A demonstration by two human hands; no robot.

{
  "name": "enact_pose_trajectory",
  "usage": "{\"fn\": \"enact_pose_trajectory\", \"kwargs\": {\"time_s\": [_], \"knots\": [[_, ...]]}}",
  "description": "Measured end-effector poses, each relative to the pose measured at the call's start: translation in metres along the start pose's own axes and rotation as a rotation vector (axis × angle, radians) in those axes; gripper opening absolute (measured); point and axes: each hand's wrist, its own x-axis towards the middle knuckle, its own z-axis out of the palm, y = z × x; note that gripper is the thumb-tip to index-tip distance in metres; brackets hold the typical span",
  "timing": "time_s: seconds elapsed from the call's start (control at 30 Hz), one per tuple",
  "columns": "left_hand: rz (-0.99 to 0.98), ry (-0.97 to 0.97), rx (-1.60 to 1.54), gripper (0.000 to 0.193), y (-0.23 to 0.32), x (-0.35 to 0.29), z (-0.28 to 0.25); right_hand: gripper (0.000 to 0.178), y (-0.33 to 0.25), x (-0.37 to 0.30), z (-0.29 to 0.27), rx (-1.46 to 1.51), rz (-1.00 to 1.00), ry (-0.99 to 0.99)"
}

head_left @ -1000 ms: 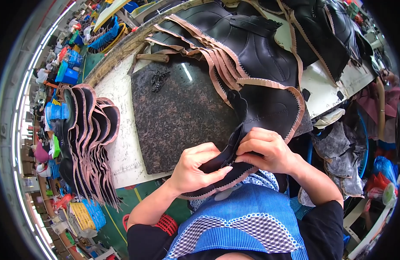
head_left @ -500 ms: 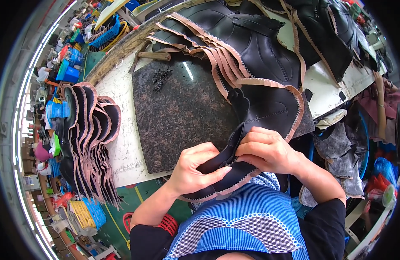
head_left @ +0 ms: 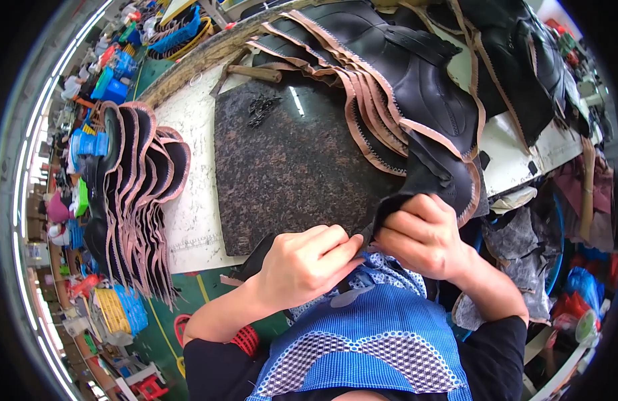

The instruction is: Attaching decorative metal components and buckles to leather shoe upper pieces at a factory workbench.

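Just below the near edge of the dark speckled stone slab [head_left: 289, 167], both hands meet over a black leather piece with a tan trimmed edge [head_left: 433, 177]. Left hand [head_left: 305, 264]: grip closed, fingers curled tight on the lower black edge of the piece. Right hand [head_left: 423, 234]: grip closed, pinching the same piece just right of the left hand, knuckles nearly touching. The piece runs up and to the right from the hands and overlaps the slab's right edge.

Beyond the slab's far right corner lies a fanned stack of black leather pieces with tan edges [head_left: 362, 73]. Left of the slab, on the white table [head_left: 192, 200], hangs a second row of black and tan leather pieces [head_left: 138, 194], draped over the table's edge.

Containers: a blue plastic basket [head_left: 178, 30] stands beyond the slab's far left corner, contents not discernible; a yellow and blue crate [head_left: 122, 311] sits on the floor below and left of the slab, contents unclear.

Compared with one second ago: both hands remain clamped on the piece at the same spot; slab and stacks unmoved.
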Motion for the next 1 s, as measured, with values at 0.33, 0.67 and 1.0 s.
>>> {"fn": "enact_pose_trajectory", "kwargs": {"time_s": [0.33,0.67,1.0], "knots": [[0.245,0.004,0.333,0.019,0.01,-0.005,-0.015,0.03,-0.015,0.012,-0.011,-0.262,-0.032,0.012],[0.213,0.165,0.235,0.029,0.006,-0.01,-0.009,0.033,-0.017,0.017,-0.011,-0.193,-0.117,0.026],[0.432,0.528,0.703,0.041,-0.044,0.028,-0.059,0.03,-0.037,0.11,-0.062,-0.697,-0.078,-0.219]]}}
